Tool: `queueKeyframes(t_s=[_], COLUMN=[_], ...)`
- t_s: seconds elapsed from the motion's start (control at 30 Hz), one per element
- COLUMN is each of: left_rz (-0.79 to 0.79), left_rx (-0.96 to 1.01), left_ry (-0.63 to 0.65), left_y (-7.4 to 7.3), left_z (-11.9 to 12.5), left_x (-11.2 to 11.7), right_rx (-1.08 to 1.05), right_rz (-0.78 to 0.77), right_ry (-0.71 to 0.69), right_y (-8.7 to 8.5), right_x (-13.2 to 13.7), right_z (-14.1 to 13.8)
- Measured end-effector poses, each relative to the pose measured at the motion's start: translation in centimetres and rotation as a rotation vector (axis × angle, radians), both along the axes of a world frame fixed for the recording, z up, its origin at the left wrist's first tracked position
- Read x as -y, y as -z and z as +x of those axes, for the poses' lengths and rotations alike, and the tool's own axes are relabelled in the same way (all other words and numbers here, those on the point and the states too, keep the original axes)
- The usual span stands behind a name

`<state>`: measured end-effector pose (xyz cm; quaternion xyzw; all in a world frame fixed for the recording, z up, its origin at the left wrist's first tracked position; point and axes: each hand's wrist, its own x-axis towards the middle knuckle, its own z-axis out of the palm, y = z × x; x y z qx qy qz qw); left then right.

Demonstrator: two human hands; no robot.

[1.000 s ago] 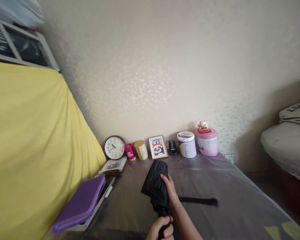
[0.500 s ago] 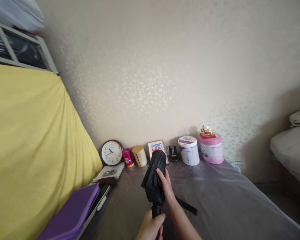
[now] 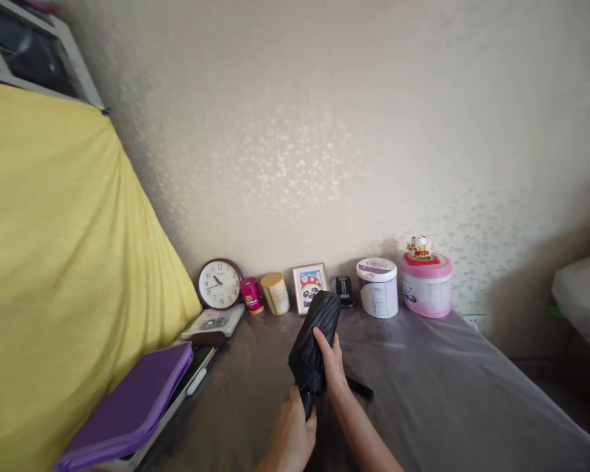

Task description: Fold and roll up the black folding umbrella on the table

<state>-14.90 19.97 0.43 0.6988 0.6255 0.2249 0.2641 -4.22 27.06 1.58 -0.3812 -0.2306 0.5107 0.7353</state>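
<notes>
A folded black umbrella (image 3: 313, 347) is held tilted above the grey-covered table, its top leaning away and to the right. My left hand (image 3: 295, 423) is closed round the handle at its lower end. My right hand (image 3: 332, 360) wraps the gathered canopy from the right side, thumb lying along the cloth. Behind my right wrist a dark strip-like thing (image 3: 360, 388), perhaps the umbrella's sleeve, lies on the table, partly hidden.
Along the wall stand a round clock (image 3: 220, 284), a pink can (image 3: 252, 296), a yellow-lidded can (image 3: 275, 294), a picture frame (image 3: 302, 278), a white tub (image 3: 378, 292) and a pink tub (image 3: 427, 288) with a cat figurine (image 3: 419, 249). A purple folder (image 3: 132, 403) lies left, beside a yellow curtain (image 3: 63, 262).
The umbrella's canopy looks more tightly gathered. Both hands and the umbrella have shifted slightly, and my left hand sits higher in view on the handle. The camera view has moved a little.
</notes>
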Motion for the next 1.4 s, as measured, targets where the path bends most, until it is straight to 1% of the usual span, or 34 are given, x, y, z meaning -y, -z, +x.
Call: queueKeyframes(t_s=[0.07, 0.1, 0.13, 0.2, 0.27, 0.33, 0.37, 0.43, 0.5, 0.63, 0.7, 0.8, 0.9, 0.97, 1.03, 1.07, 1.1, 1.17, 1.2, 1.23, 1.27, 1.3, 1.4], left_rz=[-0.104, -0.268, -0.421, -0.549, -0.71, -0.857, -0.895, -0.881, -0.801, -0.516, -0.397, -0.281, -0.173, -0.162, -0.234, -0.298, -0.383, -0.538, -0.589, -0.615, -0.616, -0.591, -0.457], left_rx=[0.051, 0.146, 0.282, 0.633, 0.946, 1.127, 1.162, 1.141, 1.034, 0.601, 0.447, 0.351, 0.3, 0.284, 0.335, 0.412, 0.543, 0.812, 0.902, 0.933, 0.915, 0.847, 0.539], left_ry=[0.018, 0.041, 0.099, 0.218, 0.277, 0.305, 0.312, 0.288, 0.236, 0.096, 0.015, -0.071, -0.086, -0.066, 0.012, 0.071, 0.144, 0.241, 0.252, 0.239, 0.221, 0.193, 0.079], left_y=[-0.7, -1.1, -1.6, -2.2, -2.5, -2.3, -2.1, -1.7, -1.5, -1.0, -0.5, 0.2, 0.3, 0.1, -0.4, -0.6, -0.9, -1.3, -1.5, -1.6, -1.6, -1.6, -1.4], left_z=[0.0, 0.1, 0.1, 0.1, 0.1, 0.2, 0.2, 0.4, 0.7, 1.4, 1.5, 1.1, 0.2, -0.1, -0.2, -0.2, -0.2, -0.1, 0.0, 0.1, 0.2, 0.4, 0.8], left_x=[0.3, 0.5, 0.8, 1.2, 1.5, 1.8, 1.9, 2.0, 2.1, 1.9, 1.5, 0.9, 0.6, 0.7, 1.0, 1.2, 1.4, 1.9, 2.1, 2.2, 2.3, 2.4, 2.1], right_rx=[-0.075, -0.112, -0.149, -0.228, -0.299, -0.326, -0.323, -0.294, -0.25, -0.123, -0.075, -0.023, -0.037, -0.087, -0.139, -0.164, -0.192, -0.247, -0.263, -0.267, -0.257, -0.233, -0.131], right_rz=[-0.024, -0.034, -0.039, -0.036, -0.032, -0.031, -0.033, -0.032, -0.02, 0.042, 0.058, 0.057, 0.065, 0.072, 0.073, 0.069, 0.06, 0.041, 0.035, 0.03, 0.028, 0.031, 0.051], right_ry=[-0.048, -0.083, -0.119, -0.19, -0.263, -0.347, -0.379, -0.392, -0.339, -0.181, -0.126, -0.057, -0.024, -0.041, -0.092, -0.13, -0.175, -0.26, -0.293, -0.314, -0.321, -0.317, -0.233], right_y=[0.2, 0.2, 0.1, -0.2, -0.6, -0.8, -0.8, -0.7, -0.7, -0.8, -0.7, -0.4, -0.1, -0.3, -0.6, -0.8, -1.0, -1.2, -1.1, -1.0, -0.9, -0.7, -0.2], right_x=[0.4, 0.6, 0.8, 1.3, 1.7, 2.0, 2.0, 2.0, 1.9, 1.7, 1.6, 1.4, 1.2, 1.4, 1.7, 1.8, 2.0, 2.2, 2.2, 2.2, 2.1, 2.0, 1.7], right_z=[0.2, 0.3, 0.4, 0.6, 0.7, 0.8, 0.8, 0.8, 0.8, 0.6, 0.5, 0.2, 0.0, -0.1, -0.1, -0.1, 0.0, 0.0, 0.0, 0.0, 0.0, -0.1, -0.2])
